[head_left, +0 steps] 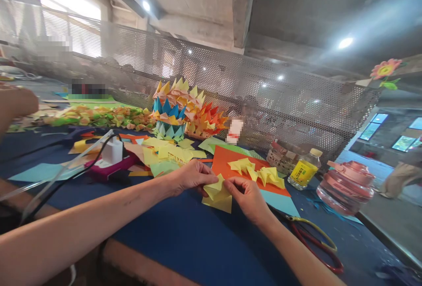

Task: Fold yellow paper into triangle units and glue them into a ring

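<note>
Between my two hands is a small folded piece of yellow paper (pixel 216 187). My left hand (pixel 191 177) pinches its left edge, and my right hand (pixel 245 194) pinches the right edge between thumb and forefinger. Just beneath it a flat yellow paper square (pixel 218 204) lies on the blue table. Behind my right hand, folded yellow paper pieces (pixel 272 176) rest on an orange sheet (pixel 224 160). More yellow paper pieces (pixel 173 153) are heaped beyond my left hand.
Folded-paper crowns (pixel 169 116) stand at the back before a perforated screen. On the right are scissors (pixel 316 237), a yellow-labelled bottle (pixel 305 169) and a pink water jug (pixel 346 187). A magenta power strip (pixel 112 167) with cables sits left. Another person's hand (pixel 18 101) shows far left.
</note>
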`<state>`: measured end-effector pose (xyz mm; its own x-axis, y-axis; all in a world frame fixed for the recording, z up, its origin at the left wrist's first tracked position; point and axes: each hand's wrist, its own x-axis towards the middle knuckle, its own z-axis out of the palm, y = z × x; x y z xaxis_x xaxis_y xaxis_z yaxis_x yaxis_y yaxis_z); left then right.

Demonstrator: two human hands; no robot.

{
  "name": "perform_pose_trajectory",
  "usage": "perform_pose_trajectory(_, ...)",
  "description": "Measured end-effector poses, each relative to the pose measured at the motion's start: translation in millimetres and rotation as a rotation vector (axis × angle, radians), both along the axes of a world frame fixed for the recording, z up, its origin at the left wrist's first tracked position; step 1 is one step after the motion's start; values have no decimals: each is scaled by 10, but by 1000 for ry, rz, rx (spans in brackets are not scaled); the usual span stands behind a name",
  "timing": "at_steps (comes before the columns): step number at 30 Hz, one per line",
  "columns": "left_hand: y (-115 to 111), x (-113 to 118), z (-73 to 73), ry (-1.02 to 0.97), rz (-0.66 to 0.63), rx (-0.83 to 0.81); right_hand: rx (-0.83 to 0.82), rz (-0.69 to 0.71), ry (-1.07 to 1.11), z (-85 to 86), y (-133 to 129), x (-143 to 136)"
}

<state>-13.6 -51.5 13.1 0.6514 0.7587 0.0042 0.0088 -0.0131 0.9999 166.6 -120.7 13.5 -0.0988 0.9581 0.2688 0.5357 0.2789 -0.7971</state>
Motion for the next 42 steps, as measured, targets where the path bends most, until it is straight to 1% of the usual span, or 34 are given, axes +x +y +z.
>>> perform_pose_trajectory(6, -11, 6, -4, 20, 11, 59, 45, 8, -14, -8, -6, -2)
perform_pose_trajectory(15, -10, 9, -12, 35, 29, 153, 103, -12, -95, -5, -38, -21)
perform_pose_trajectory(22, -41, 17, 29, 40, 88, 153, 57, 2, -77, -8, -19, -23)
perform_pose_trajectory(25, -43, 15, 43, 46, 95, 146, 57, -8, -124, -14, 0, -2)
perform_pose_trajectory(31, -40, 20, 44, 48, 79, 151, 114, -47, -255, -4, -12, 11)
perform_pose_trajectory(38, -51, 30, 61, 29, 68, 161, 285, -111, -428, -10, -3, -19)
perform_pose_trajectory(42, -50, 29, 53, 8, 59, 156, 264, -106, -412, -31, 6, -14)
